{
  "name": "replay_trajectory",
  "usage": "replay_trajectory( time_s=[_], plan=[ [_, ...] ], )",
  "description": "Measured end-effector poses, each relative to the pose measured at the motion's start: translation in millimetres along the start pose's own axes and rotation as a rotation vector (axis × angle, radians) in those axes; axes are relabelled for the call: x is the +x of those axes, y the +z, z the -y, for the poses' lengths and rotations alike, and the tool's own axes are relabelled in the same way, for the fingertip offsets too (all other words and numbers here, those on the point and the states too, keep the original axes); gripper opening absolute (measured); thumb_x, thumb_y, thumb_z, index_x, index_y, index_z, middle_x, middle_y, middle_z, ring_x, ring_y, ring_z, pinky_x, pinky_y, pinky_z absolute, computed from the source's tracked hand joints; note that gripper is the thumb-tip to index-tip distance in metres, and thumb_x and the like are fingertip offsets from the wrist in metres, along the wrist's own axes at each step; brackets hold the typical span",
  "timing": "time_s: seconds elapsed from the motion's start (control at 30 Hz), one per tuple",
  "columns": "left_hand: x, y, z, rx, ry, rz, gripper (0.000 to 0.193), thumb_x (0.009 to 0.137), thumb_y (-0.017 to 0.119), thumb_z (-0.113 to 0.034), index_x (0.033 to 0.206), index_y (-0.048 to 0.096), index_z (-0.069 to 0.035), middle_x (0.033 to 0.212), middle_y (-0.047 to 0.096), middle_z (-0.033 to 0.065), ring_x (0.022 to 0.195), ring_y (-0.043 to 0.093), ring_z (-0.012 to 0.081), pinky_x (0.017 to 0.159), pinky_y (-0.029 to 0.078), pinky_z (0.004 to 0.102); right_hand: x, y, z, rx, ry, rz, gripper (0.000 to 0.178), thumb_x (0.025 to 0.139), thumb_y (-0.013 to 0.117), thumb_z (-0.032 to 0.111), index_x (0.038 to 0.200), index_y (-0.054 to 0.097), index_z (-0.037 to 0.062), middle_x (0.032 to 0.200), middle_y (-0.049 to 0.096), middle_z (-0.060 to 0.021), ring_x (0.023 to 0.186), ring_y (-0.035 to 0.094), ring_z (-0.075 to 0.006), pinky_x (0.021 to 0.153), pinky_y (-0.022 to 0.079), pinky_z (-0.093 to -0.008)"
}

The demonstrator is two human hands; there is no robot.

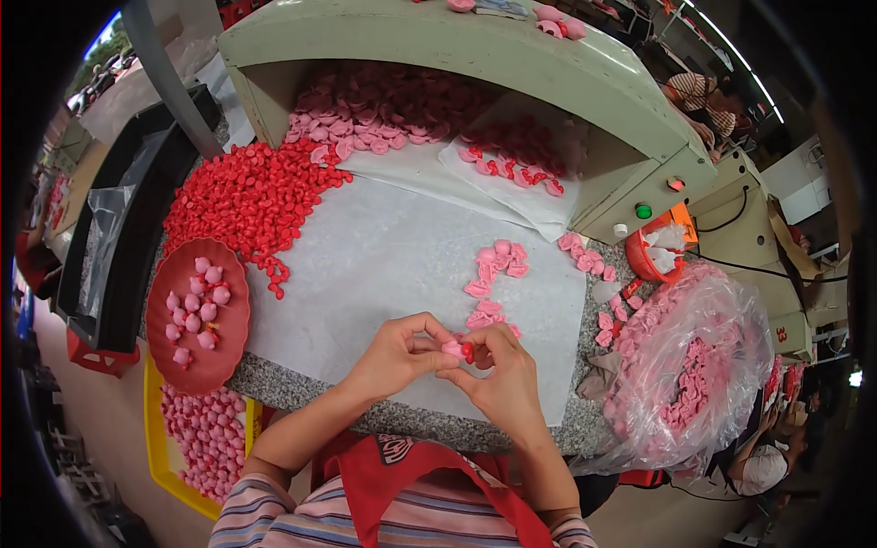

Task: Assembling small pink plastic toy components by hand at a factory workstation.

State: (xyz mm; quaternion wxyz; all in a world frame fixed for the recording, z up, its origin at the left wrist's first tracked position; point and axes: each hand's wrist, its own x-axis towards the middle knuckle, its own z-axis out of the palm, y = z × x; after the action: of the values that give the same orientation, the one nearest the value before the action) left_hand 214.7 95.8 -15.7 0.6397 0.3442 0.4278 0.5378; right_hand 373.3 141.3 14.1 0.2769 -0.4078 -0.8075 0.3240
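Note:
My left hand [402, 352] pinches a small pink toy piece [452, 348] between thumb and fingers, above the white sheet [365, 247]. From the other side, the fingertips of my right hand [501, 373] close on a small red piece [469, 352] pressed against the pink one. The exact shape of both pieces is partly hidden by my fingers. Just beyond my hands, several loose pink pieces [498, 260] lie in a curved row on the sheet. A large heap of red pieces [242, 201] spreads over the table's left side.
At the left stands a red scalloped plate [228, 340] with joined pink pieces, above a yellow crate [157, 447]. A pale green machine [457, 36] with a heap of pink pieces [393, 100] inside spans the back. On the right are a red basket [644, 263] and a clear plastic bag [731, 338].

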Motion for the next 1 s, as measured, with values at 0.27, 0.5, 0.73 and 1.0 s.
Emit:
replay_trajectory(
  time_s=[0.27,0.5,0.73,1.0],
  plan=[
    [15,4,-12,0.104,0.027,0.085,0.017,0.076,0.063,0.009,0.088,0.053,0.002,0.087,0.062,0.0104,0.084,0.062,0.0151,0.075,0.053,0.0276,9,0,-20,0.132,-0.105,-0.059,0.028,0.062,0.079,0.01,0.077,0.058,0.0008,0.075,0.058,-0.0058,0.057,0.055,-0.0129,0.052,0.046,-0.0246],
    [79,15,-2,0.198,0.085,0.1,0.017,0.077,0.064,0.007,0.089,0.054,0.001,0.089,0.061,0.0077,0.087,0.062,0.0149,0.075,0.053,0.0271,32,-9,-66,0.053,-0.085,-0.182,0.04,0.062,0.079,0.009,0.095,0.058,0.0013,0.086,0.058,-0.0085,0.065,0.058,-0.0153,0.055,0.048,-0.0257],
    [231,-41,-22,0.99,0.95,-0.455,0.015,0.068,0.068,0.004,0.078,0.057,0.0,0.087,0.054,0.0089,0.077,0.059,0.0247,0.067,0.051,0.0308,82,-37,-70,-0.102,0.062,-0.291,0.063,0.069,0.077,0.014,0.123,0.046,0.0062,0.109,0.051,-0.0095,0.082,0.06,-0.0167,0.062,0.051,-0.0276],
    [261,-87,-15,1.284,0.87,-0.689,0.012,0.072,0.06,0.002,0.082,0.061,-0.002,0.095,0.057,0.0124,0.084,0.058,0.0324,0.07,0.049,0.04,77,7,-48,-0.032,-0.049,-0.06,0.024,0.073,0.068,0.005,0.096,0.062,0.001,0.094,0.06,-0.0104,0.07,0.062,-0.0183,0.059,0.052,-0.0277]
  ],
)
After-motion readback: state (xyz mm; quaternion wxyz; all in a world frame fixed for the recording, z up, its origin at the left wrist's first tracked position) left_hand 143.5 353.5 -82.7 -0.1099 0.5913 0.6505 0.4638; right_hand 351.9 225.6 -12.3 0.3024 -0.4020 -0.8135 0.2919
